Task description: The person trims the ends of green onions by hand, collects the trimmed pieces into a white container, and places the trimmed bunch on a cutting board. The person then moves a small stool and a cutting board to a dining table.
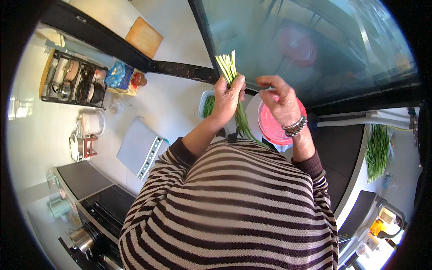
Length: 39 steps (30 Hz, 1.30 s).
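In my left hand (227, 98) is a bunch of green garlic chives (241, 116), its pale cut ends pointing up and away from me and its leaves hanging towards my lap. My right hand (278, 101), with bracelets on its wrist, is raised just to the right with the fingers bent and apart; I see nothing in it. Beneath that hand is a round pink-red plastic lid or basin (270, 126), partly hidden by the hand and forearm. Left of my left hand, a pale plastic tub (201, 108) on the floor holds more green stalks.
More chives (377, 153) lie on the white counter at right. A frosted glass door (256, 44) stands ahead. On the left are a rack of pots (72, 81), a grey cloth-like item (135, 145) and a stove with a steel pot (82, 238). A wooden board (144, 37) leans beyond the threshold.
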Motion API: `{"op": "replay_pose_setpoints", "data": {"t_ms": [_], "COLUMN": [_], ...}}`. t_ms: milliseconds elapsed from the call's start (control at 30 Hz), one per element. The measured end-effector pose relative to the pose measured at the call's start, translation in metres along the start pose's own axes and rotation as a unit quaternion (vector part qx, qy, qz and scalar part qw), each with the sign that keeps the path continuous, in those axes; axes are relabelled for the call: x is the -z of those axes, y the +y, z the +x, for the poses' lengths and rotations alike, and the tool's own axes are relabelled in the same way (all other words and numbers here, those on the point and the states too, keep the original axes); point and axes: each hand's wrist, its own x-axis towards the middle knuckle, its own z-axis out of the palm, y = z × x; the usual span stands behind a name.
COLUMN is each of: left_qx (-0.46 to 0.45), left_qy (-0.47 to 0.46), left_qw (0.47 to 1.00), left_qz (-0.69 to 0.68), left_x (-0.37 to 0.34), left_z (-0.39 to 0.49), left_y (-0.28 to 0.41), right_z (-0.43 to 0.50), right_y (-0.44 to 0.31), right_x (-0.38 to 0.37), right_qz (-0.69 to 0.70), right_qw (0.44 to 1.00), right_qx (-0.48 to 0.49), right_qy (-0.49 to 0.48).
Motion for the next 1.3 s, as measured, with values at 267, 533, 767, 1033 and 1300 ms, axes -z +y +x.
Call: {"op": "replay_pose_setpoints", "data": {"t_ms": [267,533,767,1033,1300], "left_qx": [0.004,0.030,0.056,0.062,0.063], "left_qy": [-0.131,-0.171,-0.218,-0.193,-0.118], "left_qw": [0.991,0.983,0.974,0.978,0.968], "left_qz": [-0.037,0.051,0.025,-0.056,-0.211], "left_x": [-0.003,0.007,0.000,0.016,0.024], "left_z": [-0.010,-0.015,-0.017,0.004,0.018], "left_y": [0.015,0.018,0.031,0.045,0.071], "right_z": [0.014,0.001,0.010,0.020,0.002], "right_y": [-0.048,-0.045,-0.044,-0.037,-0.027], "right_x": [-0.009,-0.005,0.002,-0.003,-0.008], "right_qz": [-0.130,-0.240,-0.098,0.279,0.246], "right_qw": [0.980,0.961,0.984,0.941,0.965], "right_qx": [0.135,0.126,0.078,-0.025,-0.040], "right_qy": [0.067,0.061,0.126,0.190,0.085]}}
